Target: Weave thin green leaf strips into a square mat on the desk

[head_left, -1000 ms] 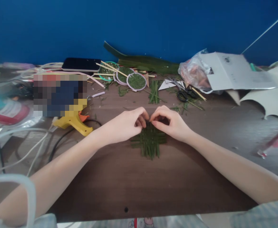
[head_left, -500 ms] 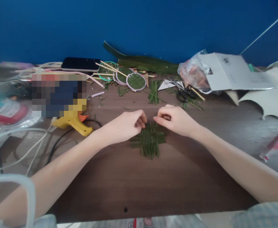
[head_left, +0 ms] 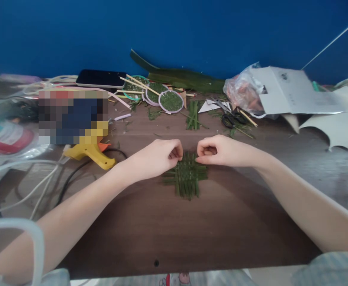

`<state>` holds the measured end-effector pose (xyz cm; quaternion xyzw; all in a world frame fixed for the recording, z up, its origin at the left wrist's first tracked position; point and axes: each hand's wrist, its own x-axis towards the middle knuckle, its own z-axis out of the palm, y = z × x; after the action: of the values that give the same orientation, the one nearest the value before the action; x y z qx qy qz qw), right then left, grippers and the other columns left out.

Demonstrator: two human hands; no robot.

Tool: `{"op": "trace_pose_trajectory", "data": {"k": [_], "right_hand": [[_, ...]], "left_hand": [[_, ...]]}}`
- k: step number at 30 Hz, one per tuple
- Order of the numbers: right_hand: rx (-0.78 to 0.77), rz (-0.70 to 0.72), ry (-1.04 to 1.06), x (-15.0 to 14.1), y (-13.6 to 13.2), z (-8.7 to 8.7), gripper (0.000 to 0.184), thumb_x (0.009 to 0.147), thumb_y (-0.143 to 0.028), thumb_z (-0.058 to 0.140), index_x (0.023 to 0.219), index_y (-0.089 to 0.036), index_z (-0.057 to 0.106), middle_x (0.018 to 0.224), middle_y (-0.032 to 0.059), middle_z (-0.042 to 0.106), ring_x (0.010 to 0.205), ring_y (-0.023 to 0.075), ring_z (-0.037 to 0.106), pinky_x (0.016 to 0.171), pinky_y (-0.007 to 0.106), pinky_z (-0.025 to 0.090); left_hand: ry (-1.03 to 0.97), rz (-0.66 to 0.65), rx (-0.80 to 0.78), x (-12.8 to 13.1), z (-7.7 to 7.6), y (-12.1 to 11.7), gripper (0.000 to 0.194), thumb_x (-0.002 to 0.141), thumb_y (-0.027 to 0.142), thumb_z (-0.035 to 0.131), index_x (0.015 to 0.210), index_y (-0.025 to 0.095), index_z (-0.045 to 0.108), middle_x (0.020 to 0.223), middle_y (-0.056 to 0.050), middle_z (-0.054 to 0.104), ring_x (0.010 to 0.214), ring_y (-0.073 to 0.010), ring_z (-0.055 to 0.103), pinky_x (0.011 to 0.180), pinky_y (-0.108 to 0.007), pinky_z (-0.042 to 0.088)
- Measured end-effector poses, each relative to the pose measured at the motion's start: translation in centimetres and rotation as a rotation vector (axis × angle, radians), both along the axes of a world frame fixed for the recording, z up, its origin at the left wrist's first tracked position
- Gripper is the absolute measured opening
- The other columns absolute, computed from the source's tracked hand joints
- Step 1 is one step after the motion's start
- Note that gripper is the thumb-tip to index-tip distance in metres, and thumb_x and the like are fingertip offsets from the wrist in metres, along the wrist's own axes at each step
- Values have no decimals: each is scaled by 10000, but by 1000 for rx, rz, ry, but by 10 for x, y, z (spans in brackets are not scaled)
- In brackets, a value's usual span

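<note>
A small woven mat of green leaf strips (head_left: 187, 178) lies flat on the brown table (head_left: 168, 226), in the middle. My left hand (head_left: 157, 157) rests on the mat's upper left corner, fingers curled in a pinch on a strip end. My right hand (head_left: 221, 150) sits at the mat's upper right corner, also curled, thumb and fingertips pressed on a strip. Both forearms reach in from the bottom corners. What the fingertips grip is partly hidden under the hands.
A yellow glue gun (head_left: 89, 153) with black cord lies to the left. At the back are a phone (head_left: 100, 78), round woven discs (head_left: 170, 101), cut strips (head_left: 193, 115), long leaves (head_left: 185, 78), black scissors (head_left: 231, 118), a plastic bag (head_left: 242, 93) and white card sheets (head_left: 289, 93).
My hands have drawn apart from touching over the mat's top edge to its two upper corners. The right hand shifted right and curled tighter. The mat stayed put.
</note>
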<state>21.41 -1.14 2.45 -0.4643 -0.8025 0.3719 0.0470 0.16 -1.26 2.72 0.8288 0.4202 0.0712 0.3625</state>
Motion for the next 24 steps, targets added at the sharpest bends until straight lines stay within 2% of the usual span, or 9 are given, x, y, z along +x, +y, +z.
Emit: {"op": "trace_pose_trajectory", "data": {"k": [7,11,15,21,24], "right_hand": [[-33,-79,268,-9,-3,1,133,728,-261,563,650,-165,515,610,-23,554,528,72,429,528,222,341],[-15,-123,415,-18,-7,-5,126,736,-237,562,659,-168,492,655,-14,576,593,87,487,575,227,381],[70,-120,443,-25,-10,-9,157,759,-292,572,686,-164,519,655,-20,539,578,78,448,544,217,357],[-18,-101,542,-23,-9,-10,206,808,-352,536,878,-167,596,850,30,655,749,123,572,665,247,410],[30,-148,572,-20,-6,-12,194,825,-331,508,876,-167,598,834,30,660,754,131,577,683,266,413]], "left_hand": [[32,-20,26,2,2,1,99,737,190,479,765,189,574,714,25,623,648,-110,567,614,-211,386],[35,3,-2,3,2,0,118,736,297,541,739,183,572,700,21,628,642,-123,572,594,-217,377],[29,20,-21,4,1,-1,192,751,362,543,801,183,592,722,16,642,651,-128,580,587,-219,373],[110,-10,34,2,2,1,279,801,380,439,728,171,608,609,17,601,522,-105,502,515,-228,321],[142,-34,41,0,2,3,250,776,342,440,717,180,621,621,21,609,542,-107,504,537,-230,331]]}}
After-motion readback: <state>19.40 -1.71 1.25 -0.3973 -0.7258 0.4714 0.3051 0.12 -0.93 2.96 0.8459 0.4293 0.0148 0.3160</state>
